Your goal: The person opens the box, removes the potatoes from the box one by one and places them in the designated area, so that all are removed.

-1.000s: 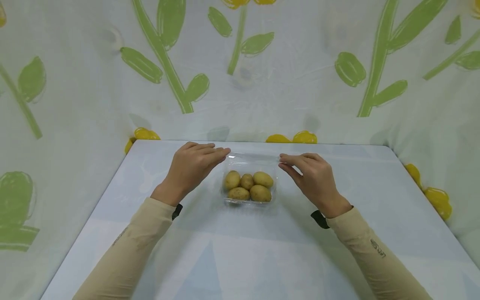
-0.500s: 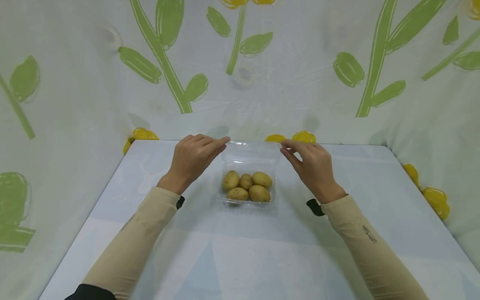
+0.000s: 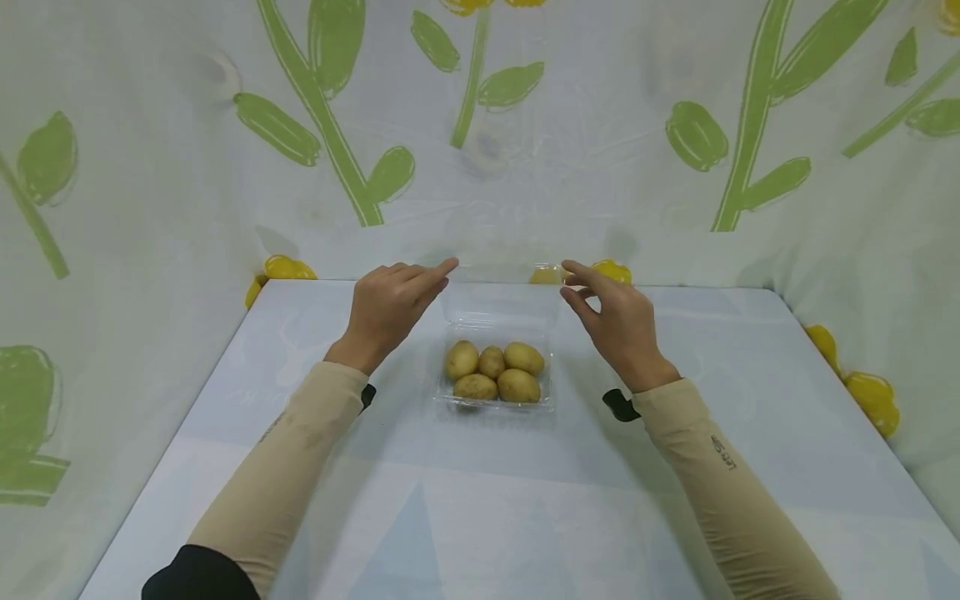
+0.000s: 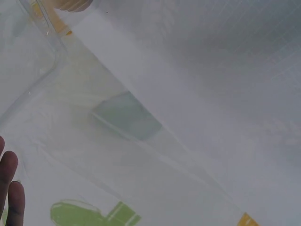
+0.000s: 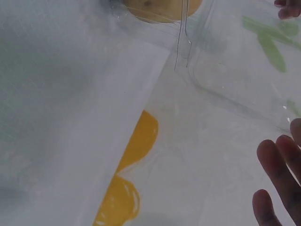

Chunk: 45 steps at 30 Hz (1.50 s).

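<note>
A clear plastic clamshell box [image 3: 495, 407] stands on the table with several yellow potatoes [image 3: 519, 386] inside. Its hinged lid [image 3: 498, 302] is tilted up at the back, nearly upright. At the lid's upper left corner is my left hand [image 3: 390, 304], its extended fingertips right at the edge. My right hand [image 3: 621, 321] is at the upper right corner, index finger and thumb apart beside the edge. In the right wrist view, straight fingers [image 5: 282, 165] lie close to the lid's corner. The left wrist view catches the lid [image 4: 54, 56] and some left fingertips [image 4: 9, 165].
The white table [image 3: 480, 508] bears a faint pale-blue pattern. Behind it hangs a pale cloth [image 3: 585, 183] printed with green leaves and yellow flowers, which also lines both sides. Black bands [image 3: 621, 406] show under the wrists.
Both hands have risen and moved away with the lid, which has swung up and back from low over the box. My right thumb and index finger are farther apart. Box and potatoes stay put.
</note>
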{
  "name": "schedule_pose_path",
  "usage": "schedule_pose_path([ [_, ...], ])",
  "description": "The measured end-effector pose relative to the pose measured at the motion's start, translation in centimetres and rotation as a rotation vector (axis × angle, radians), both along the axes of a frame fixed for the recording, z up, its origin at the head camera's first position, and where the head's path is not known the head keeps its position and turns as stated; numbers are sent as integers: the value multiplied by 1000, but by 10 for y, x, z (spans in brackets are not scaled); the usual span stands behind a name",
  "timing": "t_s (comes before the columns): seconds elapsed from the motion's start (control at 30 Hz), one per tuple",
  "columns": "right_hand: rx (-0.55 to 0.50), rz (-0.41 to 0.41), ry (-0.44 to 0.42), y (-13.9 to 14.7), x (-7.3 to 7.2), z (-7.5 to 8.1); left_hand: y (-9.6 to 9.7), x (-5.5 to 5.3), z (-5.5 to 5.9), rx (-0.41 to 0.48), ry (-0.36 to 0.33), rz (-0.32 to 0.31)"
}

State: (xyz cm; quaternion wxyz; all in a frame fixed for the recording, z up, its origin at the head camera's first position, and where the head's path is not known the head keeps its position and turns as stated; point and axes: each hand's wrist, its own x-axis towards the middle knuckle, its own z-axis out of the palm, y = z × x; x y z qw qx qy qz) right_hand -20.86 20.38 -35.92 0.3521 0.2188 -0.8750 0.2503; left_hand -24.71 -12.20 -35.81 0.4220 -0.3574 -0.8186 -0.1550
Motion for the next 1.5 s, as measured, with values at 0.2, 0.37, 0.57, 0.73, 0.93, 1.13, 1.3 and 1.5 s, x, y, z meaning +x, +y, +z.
schedule_pose_path([
  [0.2,52,6,-91,0,-3,-7,3,-8,-7,10,-48,56],
  [0.37,95,2,-172,0,-4,-14,7,-13,-14,-11,-130,112],
  [0.57,126,-14,-263,-3,-5,-20,12,-13,-19,-30,-261,137],
  [0.73,138,-25,-317,-4,-4,-21,14,-14,-25,-31,-336,152],
  [0.93,150,-33,-384,-3,-3,-23,13,-12,-33,-51,-426,161],
  [1.13,171,-44,-451,-3,-3,-27,13,-9,-40,-83,-501,183],
  [1.3,197,-48,-509,-3,-1,-30,13,-7,-45,-120,-572,191],
  [1.5,216,-37,-543,-5,1,-31,14,-7,-51,-166,-653,208],
])
